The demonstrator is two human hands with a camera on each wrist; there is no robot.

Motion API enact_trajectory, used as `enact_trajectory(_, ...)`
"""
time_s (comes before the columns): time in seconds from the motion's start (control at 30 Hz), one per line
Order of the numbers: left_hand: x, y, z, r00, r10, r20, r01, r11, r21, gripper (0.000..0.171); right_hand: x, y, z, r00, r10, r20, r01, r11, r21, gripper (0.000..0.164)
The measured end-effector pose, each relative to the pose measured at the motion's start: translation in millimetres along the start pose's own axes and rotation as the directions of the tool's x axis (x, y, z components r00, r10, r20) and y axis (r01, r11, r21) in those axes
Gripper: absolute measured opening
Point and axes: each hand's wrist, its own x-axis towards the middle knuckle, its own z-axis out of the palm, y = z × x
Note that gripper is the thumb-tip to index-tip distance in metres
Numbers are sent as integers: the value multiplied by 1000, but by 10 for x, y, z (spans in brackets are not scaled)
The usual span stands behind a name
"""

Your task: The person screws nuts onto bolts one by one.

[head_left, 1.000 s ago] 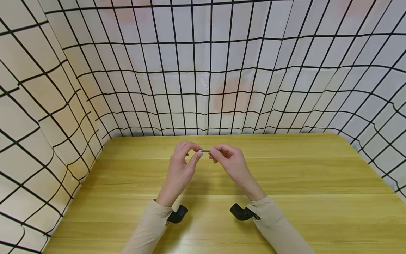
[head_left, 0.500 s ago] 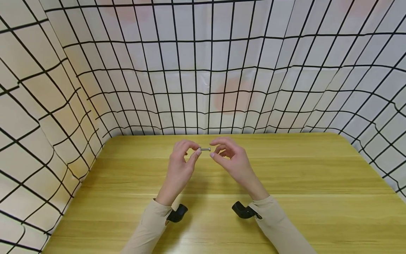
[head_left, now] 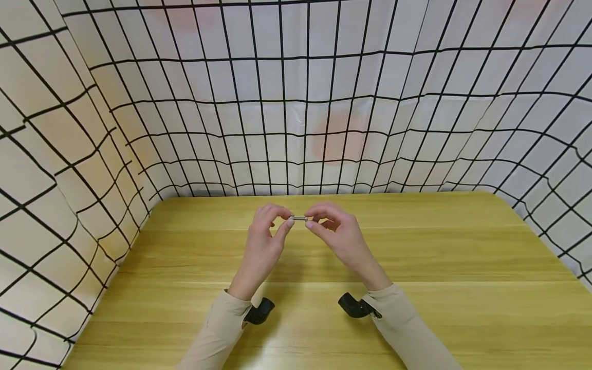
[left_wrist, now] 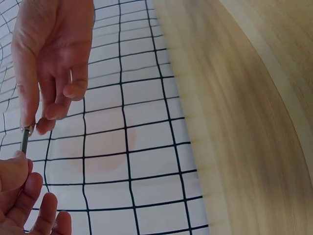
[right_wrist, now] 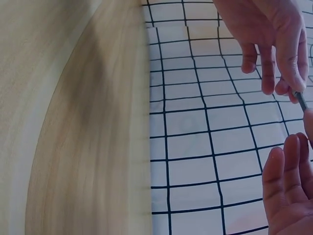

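Observation:
A small metal bolt lies level between the two hands, above the table. At its left end, the thumb and index finger of my left hand pinch it. My right hand has thumb and index fingertip at the wider right end, pinching it. The left wrist view shows the bolt's shank bridging the two sets of fingertips. Threads are visible on the bolt in the right wrist view. Fingertips cover both ends, so whether the wider end is a head or a nut I cannot tell.
A wood-grain table spreads below the hands. White sheeting with a black grid net stands behind it and along both sides. Black wrist devices stick out from the beige sleeves.
Half a second ago the right thumb and index finger stood apart from the bolt's right end; now they have closed on it again. The left hand has kept its grip, nearly still.

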Motion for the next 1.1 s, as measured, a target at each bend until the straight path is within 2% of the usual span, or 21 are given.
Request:
enact_trajectory(0.3, 2, 9, 1, 1000, 6, 1, -6, 1000, -23, 7, -8, -21, 3, 998, 61, 7, -61, 997, 43, 12)
enact_trajectory(0.47, 2, 11, 9, 1000, 7, 7, -6, 1000, -31, 10, -6, 0, -2, 998, 57, 25, -59, 996, 69, 12)
enact_trajectory(0.77, 8, 35, 27, 999, 19, 30, -18, 999, -32, 9, -6, 3, 6, 993, 119, 27, -120, 990, 74, 17)
enact_trajectory(1.1, -1, 29, 42, 1000, 12, 24, -12, 1000, -19, 7, 2, -20, 6, 990, 131, 54, -134, 990, 43, 27)
